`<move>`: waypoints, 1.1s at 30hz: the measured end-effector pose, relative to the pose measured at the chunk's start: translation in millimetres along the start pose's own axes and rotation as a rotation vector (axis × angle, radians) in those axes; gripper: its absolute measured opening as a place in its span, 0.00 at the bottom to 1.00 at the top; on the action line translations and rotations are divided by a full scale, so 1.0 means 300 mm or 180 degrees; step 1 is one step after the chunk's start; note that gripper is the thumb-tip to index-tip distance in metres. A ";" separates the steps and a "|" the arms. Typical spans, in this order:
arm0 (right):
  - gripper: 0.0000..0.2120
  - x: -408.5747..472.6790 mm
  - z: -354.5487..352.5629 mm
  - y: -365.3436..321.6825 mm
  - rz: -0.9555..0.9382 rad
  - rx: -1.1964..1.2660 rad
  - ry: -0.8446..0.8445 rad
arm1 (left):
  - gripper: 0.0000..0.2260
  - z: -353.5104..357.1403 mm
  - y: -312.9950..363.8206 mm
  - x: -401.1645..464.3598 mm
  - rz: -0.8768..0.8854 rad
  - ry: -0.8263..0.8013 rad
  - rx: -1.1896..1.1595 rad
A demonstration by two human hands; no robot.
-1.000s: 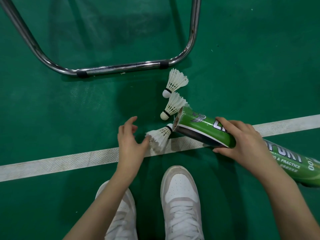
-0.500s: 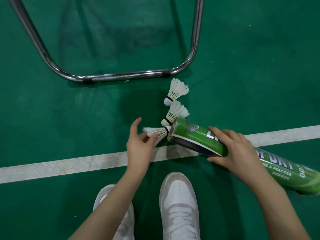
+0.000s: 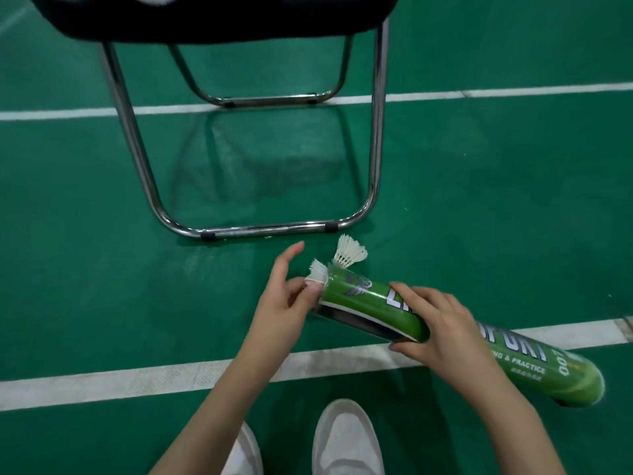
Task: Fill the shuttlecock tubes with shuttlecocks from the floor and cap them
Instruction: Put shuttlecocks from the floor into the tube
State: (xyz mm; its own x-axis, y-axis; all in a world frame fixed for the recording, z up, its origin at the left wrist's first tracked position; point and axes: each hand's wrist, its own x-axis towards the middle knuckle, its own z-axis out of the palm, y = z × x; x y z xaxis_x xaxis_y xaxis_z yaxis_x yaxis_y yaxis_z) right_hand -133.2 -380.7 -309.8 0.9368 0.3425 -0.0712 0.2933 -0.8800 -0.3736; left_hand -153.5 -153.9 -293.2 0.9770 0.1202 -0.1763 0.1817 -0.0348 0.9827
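A long green shuttlecock tube [image 3: 363,299] lies tilted above the floor, open end pointing left. My right hand [image 3: 442,330] grips it around the middle. My left hand [image 3: 284,303] pinches a white feather shuttlecock [image 3: 317,271] at the tube's mouth, its cork end inside and the feathers sticking out. A second white shuttlecock [image 3: 349,253] lies on the green floor just behind the tube's mouth, partly hidden by it.
A chair with a chrome tube frame [image 3: 260,229] and dark seat [image 3: 219,18] stands right ahead. White court lines [image 3: 102,378] cross the green floor. My two white shoes [image 3: 346,440] are at the bottom edge.
My left hand picked the nearest shuttlecock off the floor and pushed its cork end into the tube's mouth. The camera tilted up, bringing the chair seat into view. One floor shuttlecock is now hidden.
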 end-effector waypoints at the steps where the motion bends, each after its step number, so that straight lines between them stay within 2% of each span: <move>1: 0.41 0.004 -0.019 -0.009 -0.0023 0.0014 0.0039 | 0.22 -0.001 0.027 0.000 0.0070 -0.0033 0.0018; 5: 0.41 0.016 -0.070 -0.036 -0.0081 0.0046 0.0150 | 0.22 0.001 0.098 -0.007 0.0255 -0.0347 0.0057; 9: 0.41 0.027 -0.080 -0.032 -0.0033 0.0026 0.0296 | 0.31 0.045 0.102 0.031 0.0266 -0.0575 0.0039; 13: 0.42 0.032 -0.084 -0.017 0.0120 -0.0024 0.0245 | 0.34 0.064 0.073 0.069 0.0286 -0.0582 0.0008; 18: 0.42 0.025 -0.132 -0.025 -0.0069 -0.0497 -0.0042 | 0.33 0.055 0.055 0.047 0.0172 -0.1088 -0.0057; 21: 0.42 0.023 -0.161 -0.027 -0.0075 -0.0713 0.0005 | 0.35 0.061 0.059 0.033 0.0117 -0.0937 -0.0234; 25: 0.42 0.056 -0.135 -0.044 -0.0051 -0.0530 0.0017 | 0.38 0.050 0.052 0.057 0.0178 -0.0556 -0.0300; 29: 0.42 0.063 -0.101 -0.026 0.0027 -0.0388 0.0076 | 0.38 0.056 0.048 0.079 0.0230 -0.0525 -0.0255; 33: 0.42 0.062 -0.085 -0.007 0.0011 -0.0370 0.0060 | 0.37 0.065 0.025 0.090 0.0181 -0.0777 -0.0148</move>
State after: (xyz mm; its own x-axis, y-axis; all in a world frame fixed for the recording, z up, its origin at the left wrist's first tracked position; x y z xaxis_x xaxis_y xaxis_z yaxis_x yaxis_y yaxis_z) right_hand -111.5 -381.1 -286.6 0.9410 0.3341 -0.0546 0.3091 -0.9138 -0.2635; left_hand -123.7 -170.2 -291.8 0.9846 -0.1239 -0.1233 0.1257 0.0117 0.9920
